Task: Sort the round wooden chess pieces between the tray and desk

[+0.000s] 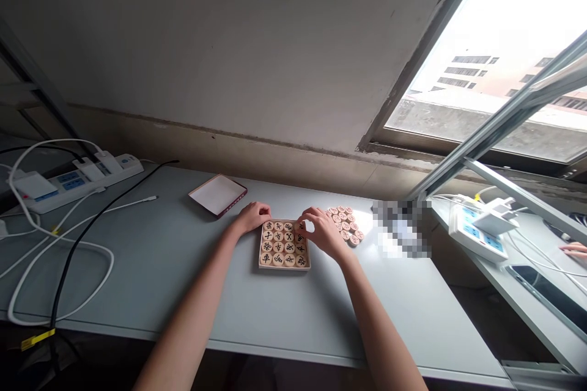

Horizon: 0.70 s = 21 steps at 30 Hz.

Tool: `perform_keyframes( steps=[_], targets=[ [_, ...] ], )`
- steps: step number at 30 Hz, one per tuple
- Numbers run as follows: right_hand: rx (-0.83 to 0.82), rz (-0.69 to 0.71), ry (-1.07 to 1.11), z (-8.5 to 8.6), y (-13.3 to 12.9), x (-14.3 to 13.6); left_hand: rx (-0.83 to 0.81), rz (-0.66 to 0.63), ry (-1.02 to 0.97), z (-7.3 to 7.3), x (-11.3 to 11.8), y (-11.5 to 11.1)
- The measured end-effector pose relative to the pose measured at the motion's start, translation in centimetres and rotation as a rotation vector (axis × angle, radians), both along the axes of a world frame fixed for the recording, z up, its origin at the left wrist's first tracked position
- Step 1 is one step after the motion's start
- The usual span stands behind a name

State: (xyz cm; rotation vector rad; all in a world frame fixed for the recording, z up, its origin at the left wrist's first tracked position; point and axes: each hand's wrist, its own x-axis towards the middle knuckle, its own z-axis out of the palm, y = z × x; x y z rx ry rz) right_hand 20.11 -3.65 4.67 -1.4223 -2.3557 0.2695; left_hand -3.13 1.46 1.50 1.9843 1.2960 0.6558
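Observation:
A shallow box point(284, 268) lies on the grey table, filled with rows of round wooden xiangqi pieces marked in black characters. My left hand point(254, 218) rests at the box's far left corner, its fingers curled against the rim. Over the far right corner is my right hand point(323, 233), with thumb and forefinger closed about a xiangqi piece point(301, 226) that they partly cover. Just beyond that hand, a group of pieces with red characters point(345, 218) lies flat on the table; the hand hides part of the group.
The box lid point(219, 194) lies inside-up at the back left. Power strips point(77, 182) with white and black cables spread along the left; another strip point(477, 232) and a phone point(548, 296) sit on the right-hand table. Another person's hand point(575, 250) shows at the right edge.

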Motion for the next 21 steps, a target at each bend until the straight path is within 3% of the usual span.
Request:
perform_keyframes(
  steps=[4,7,10,16,21],
  targets=[
    [-0.048,-0.012,0.178,0.2,0.4,0.7,-0.029,-0.001,-0.010,0.2,0.0,0.0],
    [0.015,-0.119,0.222,0.0,1.1,1.0,-0.037,-0.008,-0.029,0.1,-0.2,0.1],
    [0.120,-0.267,0.094,-0.8,2.1,1.1,-0.019,0.006,-0.035,-0.1,-0.4,0.3],
    [0.161,-0.368,-0.148,-2.6,3.2,1.9,0.108,0.178,0.117,-0.2,-1.0,0.5],
    [0.183,-0.278,-0.107,-2.0,1.8,2.1,0.211,0.227,0.250,-0.4,-1.2,0.4]
  ],
)
